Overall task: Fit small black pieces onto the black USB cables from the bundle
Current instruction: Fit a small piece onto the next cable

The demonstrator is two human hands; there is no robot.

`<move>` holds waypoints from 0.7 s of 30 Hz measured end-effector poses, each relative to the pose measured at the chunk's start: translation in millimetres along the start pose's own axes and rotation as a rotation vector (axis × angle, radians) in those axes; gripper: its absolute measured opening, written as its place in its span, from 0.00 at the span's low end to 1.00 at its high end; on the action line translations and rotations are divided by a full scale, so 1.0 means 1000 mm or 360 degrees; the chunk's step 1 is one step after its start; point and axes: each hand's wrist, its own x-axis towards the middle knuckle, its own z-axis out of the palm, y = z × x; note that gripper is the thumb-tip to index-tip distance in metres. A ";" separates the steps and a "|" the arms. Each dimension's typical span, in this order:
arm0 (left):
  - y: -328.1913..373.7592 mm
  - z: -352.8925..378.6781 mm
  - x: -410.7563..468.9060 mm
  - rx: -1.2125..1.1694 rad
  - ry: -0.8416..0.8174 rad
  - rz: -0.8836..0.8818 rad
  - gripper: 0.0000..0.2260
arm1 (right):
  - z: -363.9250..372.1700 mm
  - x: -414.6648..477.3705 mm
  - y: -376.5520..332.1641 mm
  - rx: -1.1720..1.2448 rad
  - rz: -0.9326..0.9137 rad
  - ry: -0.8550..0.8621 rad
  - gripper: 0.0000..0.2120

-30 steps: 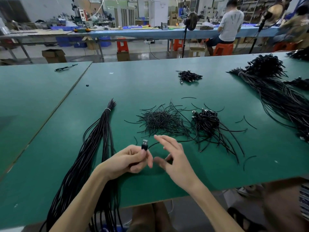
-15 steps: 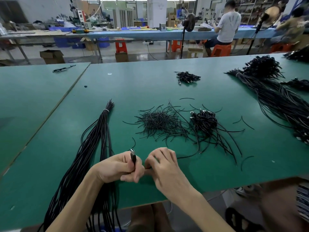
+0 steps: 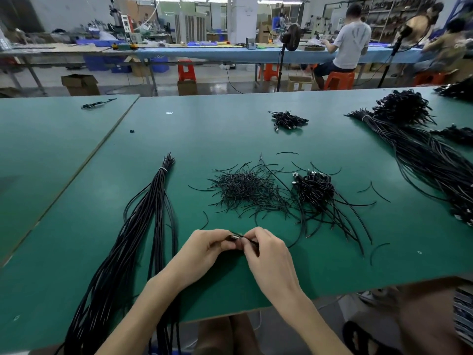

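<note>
My left hand [image 3: 204,248] grips the plug end of a black USB cable [image 3: 234,237], now lying sideways over the green table [image 3: 332,265]. My right hand [image 3: 266,254] meets it from the right, its fingertips pinching a thin black piece [image 3: 252,242] against the plug. The long tied bundle of black cables [image 3: 143,226] lies to the left, running off the near edge. A heap of thin black pieces [image 3: 243,188] sits straight ahead of my hands.
A pile of coiled cables with plugs [image 3: 316,188] lies right of the heap. A long cable bundle [image 3: 422,155] fills the right side, and a small cable pile [image 3: 288,120] sits farther back. People sit at a bench [image 3: 230,53] beyond.
My right hand went from open beside the upright plug to pinching at it. The left hand tipped the plug down sideways, and both hands came together.
</note>
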 end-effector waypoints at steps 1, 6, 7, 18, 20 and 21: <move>-0.001 0.001 0.000 0.0104 0.0050 0.0022 0.08 | 0.000 0.001 0.001 0.0071 0.0007 0.0019 0.04; 0.004 0.002 0.001 0.0335 0.0149 0.0063 0.17 | 0.000 0.000 0.002 0.0399 -0.0002 -0.0035 0.05; 0.005 0.002 0.000 0.0336 0.0187 0.0066 0.18 | -0.001 -0.001 0.001 0.0438 -0.0024 -0.0070 0.05; 0.006 -0.007 0.000 -0.0613 0.0321 -0.0190 0.18 | -0.008 -0.001 -0.004 0.0827 -0.0172 -0.0508 0.08; 0.013 -0.011 0.002 -0.1149 0.0218 -0.0178 0.19 | -0.007 0.002 -0.003 0.0843 -0.0131 -0.0539 0.09; 0.017 -0.012 0.004 -0.1335 0.0181 -0.0171 0.20 | -0.007 0.003 -0.002 0.0864 -0.0104 -0.0543 0.10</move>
